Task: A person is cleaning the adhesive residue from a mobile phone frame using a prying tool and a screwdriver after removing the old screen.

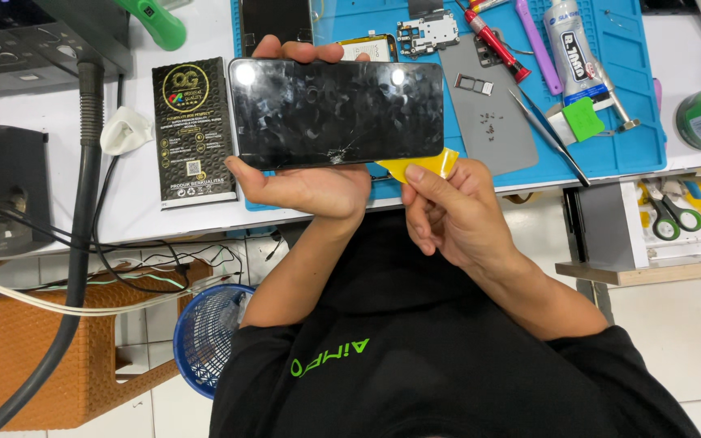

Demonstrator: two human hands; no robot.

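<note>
The person's left hand [306, 188] holds a black rectangular smartphone with a cracked glass face [336, 112] out over the near edge of the white worktop [135, 199], palm underneath and fingers [298, 52] wrapped round the far long edge, clamped on it. A web of cracks spreads from the phone's lower edge. The right hand [452, 212] sits just beside it, thumb and fingers pinched together on a thin yellow plastic pry pick [422, 167], whose tip touches the phone's lower right edge.

Beyond the phone lies a blue silicone repair mat [626, 138] with a grey flat back cover [487, 109], a red-handled screwdriver [494, 45], a purple plastic spudger [539, 47], a white glue tube [574, 53] and steel tweezers [547, 136]. A black printed packet [191, 130] lies on the worktop just left of the phone. Below, on the tiled floor, a blue mesh bin [204, 337] stands next to a brown woven stool [34, 357].
</note>
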